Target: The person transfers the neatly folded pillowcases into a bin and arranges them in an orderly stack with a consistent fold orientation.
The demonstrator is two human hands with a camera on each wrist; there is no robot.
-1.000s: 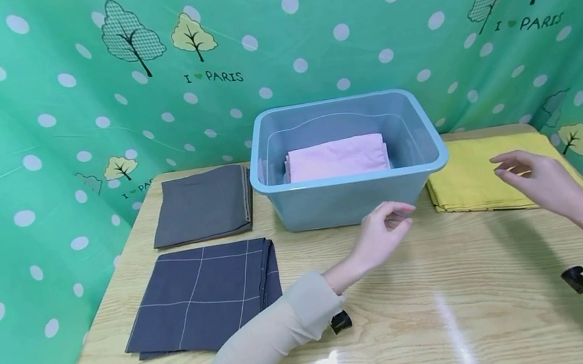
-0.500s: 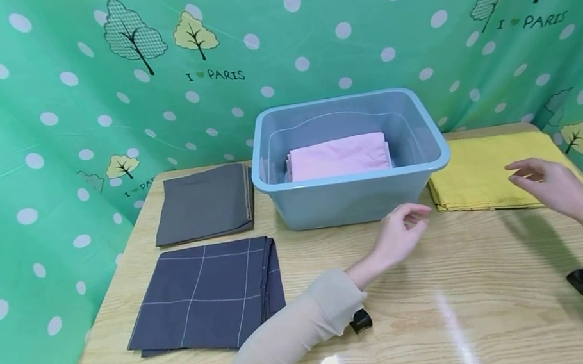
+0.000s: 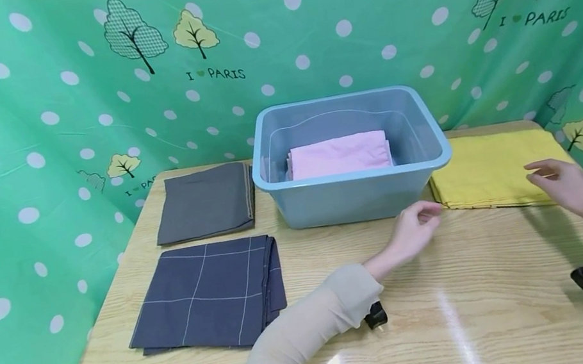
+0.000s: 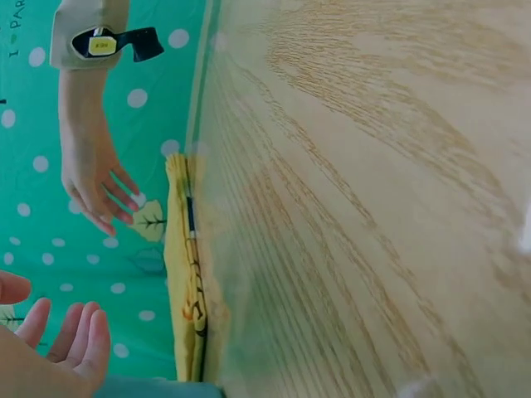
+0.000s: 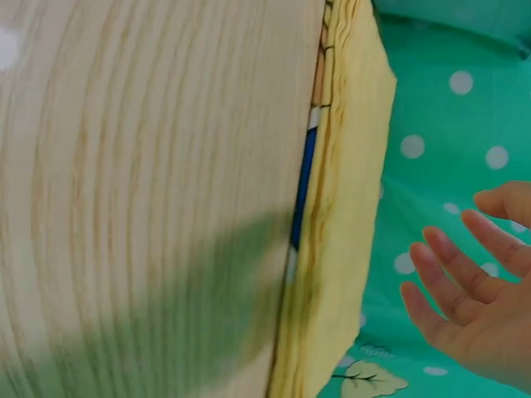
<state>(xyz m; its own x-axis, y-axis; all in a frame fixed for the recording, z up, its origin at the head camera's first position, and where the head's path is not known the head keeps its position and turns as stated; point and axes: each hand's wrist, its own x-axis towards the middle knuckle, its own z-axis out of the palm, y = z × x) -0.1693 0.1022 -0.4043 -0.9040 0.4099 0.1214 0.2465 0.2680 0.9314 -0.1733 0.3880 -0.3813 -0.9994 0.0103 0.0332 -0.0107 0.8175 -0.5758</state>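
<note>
The yellow cloth (image 3: 490, 163) lay folded on the worktop (image 3: 473, 280), just to the right of the blue tub (image 3: 330, 202), its layered edge toward the person. The left hand (image 3: 410, 232) hung by its near left corner, in front of the tub; the fingers were loosely bent, the thumb apart from them, and nothing was held. The right hand (image 3: 566, 187) was over the cloth's right part, likewise without a hold, its fingers slightly curved and spread in the right wrist view. A folded pink cloth (image 3: 342, 155) sat inside the tub. To the tub's left lay a folded grey cloth (image 3: 204, 202), with a navy cloth (image 3: 200, 295) with white lines nearer the person. A green dotted curtain (image 3: 276, 28) hung behind the worktop.
</note>
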